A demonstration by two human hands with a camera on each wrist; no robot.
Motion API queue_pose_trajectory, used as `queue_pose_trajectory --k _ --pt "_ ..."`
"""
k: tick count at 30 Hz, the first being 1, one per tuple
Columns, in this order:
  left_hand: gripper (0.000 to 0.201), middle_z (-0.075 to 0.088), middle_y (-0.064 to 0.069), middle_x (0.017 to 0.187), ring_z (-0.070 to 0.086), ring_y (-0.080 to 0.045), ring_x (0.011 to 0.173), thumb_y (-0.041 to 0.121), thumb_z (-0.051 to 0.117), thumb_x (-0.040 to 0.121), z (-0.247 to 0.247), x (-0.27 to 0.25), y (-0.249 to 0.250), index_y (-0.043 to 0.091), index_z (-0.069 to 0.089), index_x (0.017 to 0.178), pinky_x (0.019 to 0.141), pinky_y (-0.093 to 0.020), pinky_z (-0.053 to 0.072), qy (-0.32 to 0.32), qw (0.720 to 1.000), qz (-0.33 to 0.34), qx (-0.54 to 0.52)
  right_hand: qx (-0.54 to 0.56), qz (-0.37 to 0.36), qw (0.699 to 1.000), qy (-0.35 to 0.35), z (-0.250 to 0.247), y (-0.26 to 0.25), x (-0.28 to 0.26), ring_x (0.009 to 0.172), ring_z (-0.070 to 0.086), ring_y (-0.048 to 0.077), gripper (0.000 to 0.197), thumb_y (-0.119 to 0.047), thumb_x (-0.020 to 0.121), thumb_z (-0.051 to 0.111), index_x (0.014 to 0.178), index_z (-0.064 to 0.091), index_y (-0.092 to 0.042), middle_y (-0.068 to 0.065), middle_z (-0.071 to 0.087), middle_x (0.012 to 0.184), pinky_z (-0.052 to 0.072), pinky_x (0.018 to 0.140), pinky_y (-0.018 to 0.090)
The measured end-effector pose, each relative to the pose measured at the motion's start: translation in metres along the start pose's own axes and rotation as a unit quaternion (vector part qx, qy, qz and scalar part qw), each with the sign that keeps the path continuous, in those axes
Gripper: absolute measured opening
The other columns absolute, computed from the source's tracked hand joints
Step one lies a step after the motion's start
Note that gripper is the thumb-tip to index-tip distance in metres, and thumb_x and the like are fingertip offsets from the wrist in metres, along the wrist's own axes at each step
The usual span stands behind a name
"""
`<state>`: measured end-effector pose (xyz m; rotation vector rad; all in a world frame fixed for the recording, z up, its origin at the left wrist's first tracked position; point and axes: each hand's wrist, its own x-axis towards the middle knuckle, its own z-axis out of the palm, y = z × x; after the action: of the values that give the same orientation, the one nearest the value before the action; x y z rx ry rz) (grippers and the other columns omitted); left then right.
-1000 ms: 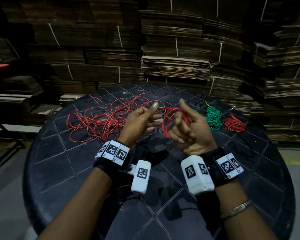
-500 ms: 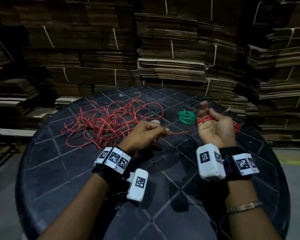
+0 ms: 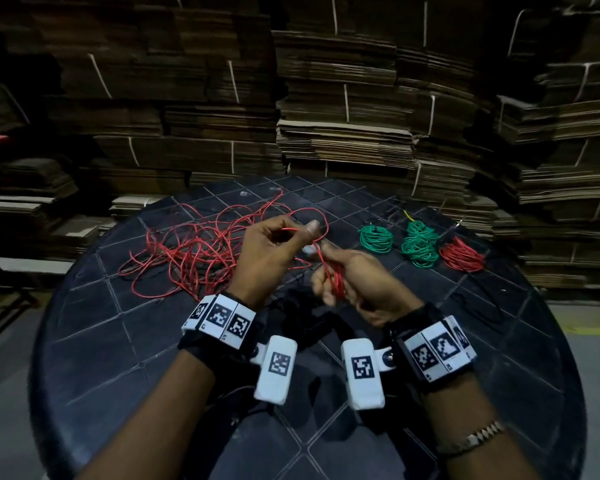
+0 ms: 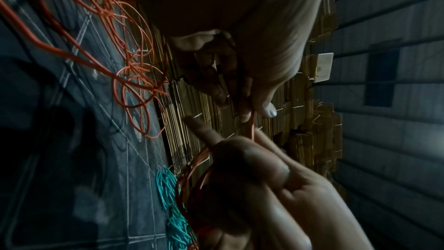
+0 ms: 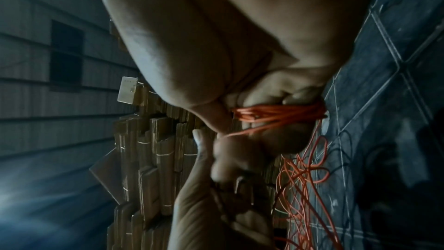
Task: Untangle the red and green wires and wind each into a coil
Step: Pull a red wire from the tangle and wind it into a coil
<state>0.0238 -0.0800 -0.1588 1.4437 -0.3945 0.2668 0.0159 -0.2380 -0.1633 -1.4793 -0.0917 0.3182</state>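
Observation:
A loose tangle of red wire (image 3: pixel 191 251) sprawls over the left half of the round black table (image 3: pixel 125 341). My left hand (image 3: pixel 274 251) pinches a strand of this red wire (image 4: pixel 252 123) between thumb and fingers, above the table. Close beside it, my right hand (image 3: pixel 347 282) has several turns of the same red wire wound round its fingers as a small coil (image 5: pixel 276 113). At the table's far right lie two green coils (image 3: pixel 376 239) (image 3: pixel 420 245) and one red coil (image 3: pixel 461 256).
Tall stacks of flattened cardboard (image 3: pixel 343 116) stand right behind the table and on both sides. A thin black cord (image 3: pixel 309 317) lies on the table under my hands. The near half of the table shows bare dark tiles.
My right hand swung out toward the coils at the right and has come back to the left hand. The left hand has risen while pinching the strand. The camera has tilted.

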Motion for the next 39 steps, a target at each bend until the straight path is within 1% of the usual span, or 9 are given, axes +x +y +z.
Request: queue_pose_trajectory --k 3,7,13,17,20,25,28,32,39 --pt "0.026 0.072 -0.005 0.072 0.067 -0.003 0.063 0.007 0.072 0.094 -0.001 -0.002 0.001 -0.018 0.064 0.09 0.056 -0.017 0.052 -0.001 0.999 -0.037 -0.033 0.011 0.009 0.998 -0.066 0.001 -0.004 -0.005 0.029 0.026 0.011 0.074 -0.062 0.103 0.031 0.106 0.07 0.002 0.028 0.052 0.069 0.012 0.031 0.018" --pt "0.031 0.069 -0.011 0.077 0.063 -0.011 0.066 0.022 0.076 0.093 -0.001 0.0 -0.003 -0.004 0.066 0.081 0.062 -0.021 0.049 -0.024 0.996 -0.077 -0.026 0.046 0.035 0.987 -0.15 -0.005 -0.01 -0.012 0.024 0.012 0.01 0.089 -0.069 0.101 0.024 0.09 0.069 0.007 0.002 0.036 0.034 -0.003 0.038 0.022" --pt "0.033 0.073 -0.01 0.073 0.058 -0.012 0.055 0.04 0.064 0.1 0.0 0.006 -0.007 0.018 0.066 0.075 0.052 -0.02 0.041 -0.007 0.984 -0.173 -0.05 0.259 -0.078 0.95 -0.155 -0.024 -0.015 -0.018 0.022 0.022 0.015 0.087 -0.069 0.101 0.028 0.056 0.06 -0.001 0.001 0.018 0.029 0.01 0.036 0.012" --pt "0.062 0.071 -0.015 0.073 0.056 -0.014 0.052 0.032 0.057 0.106 0.002 0.005 -0.009 0.021 0.07 0.046 0.048 -0.019 0.035 -0.032 0.976 -0.214 -0.035 0.408 -0.196 0.889 -0.065 -0.037 -0.026 -0.026 0.026 0.013 0.008 0.065 -0.052 0.106 0.038 0.063 0.063 -0.01 -0.007 0.024 0.03 0.02 0.032 0.02" --pt "0.054 0.073 -0.029 0.093 0.065 -0.015 0.054 0.022 0.057 0.106 0.005 0.004 -0.012 0.013 0.07 0.055 0.047 -0.019 0.038 -0.055 0.973 -0.224 -0.021 0.502 -0.24 0.829 -0.061 -0.058 -0.025 -0.021 0.033 0.019 0.008 0.052 -0.032 0.112 0.033 0.098 0.073 -0.002 -0.007 0.037 0.04 0.027 0.039 0.018" --pt "0.047 0.072 -0.029 0.11 0.063 -0.028 0.086 0.022 0.064 0.101 0.006 0.0 -0.016 0.012 0.069 0.055 0.066 -0.027 0.048 -0.151 0.97 -0.189 0.019 0.562 -0.236 0.789 0.078 -0.091 -0.023 -0.013 0.069 0.07 0.01 0.038 -0.016 0.109 0.036 0.137 0.051 0.004 0.001 0.076 0.088 0.055 0.064 0.018" --pt "0.038 0.065 -0.032 0.121 0.062 -0.032 0.1 0.029 0.07 0.095 0.009 -0.006 -0.008 0.018 0.073 0.059 0.081 -0.038 0.05 -0.211 0.971 -0.108 0.026 0.513 -0.218 0.824 0.098 -0.08 -0.022 -0.006 0.116 0.068 0.025 0.043 -0.002 0.097 0.044 0.139 0.042 0.009 0.025 0.066 0.129 0.051 0.102 0.028" --pt "0.035 0.072 -0.017 0.122 0.065 -0.038 0.113 0.016 0.064 0.098 0.011 -0.009 -0.003 0.016 0.075 0.065 0.085 -0.045 0.051 -0.225 0.974 -0.031 0.008 0.381 -0.169 0.894 0.163 -0.055 -0.012 0.015 0.132 0.056 0.023 0.036 0.008 0.104 0.035 0.138 0.041 0.015 0.021 0.053 0.143 0.045 0.109 0.027" --pt "0.02 0.073 -0.019 0.115 0.068 -0.039 0.105 0.009 0.064 0.099 -0.003 0.001 -0.01 0.006 0.07 0.08 0.091 -0.039 0.054 -0.143 0.989 0.039 -0.009 -0.022 -0.005 0.997 0.079 -0.013 -0.003 0.0 0.059 0.069 0.005 0.027 0.002 0.103 0.043 0.087 0.064 -0.001 0.003 0.073 0.07 0.05 0.053 0.015"
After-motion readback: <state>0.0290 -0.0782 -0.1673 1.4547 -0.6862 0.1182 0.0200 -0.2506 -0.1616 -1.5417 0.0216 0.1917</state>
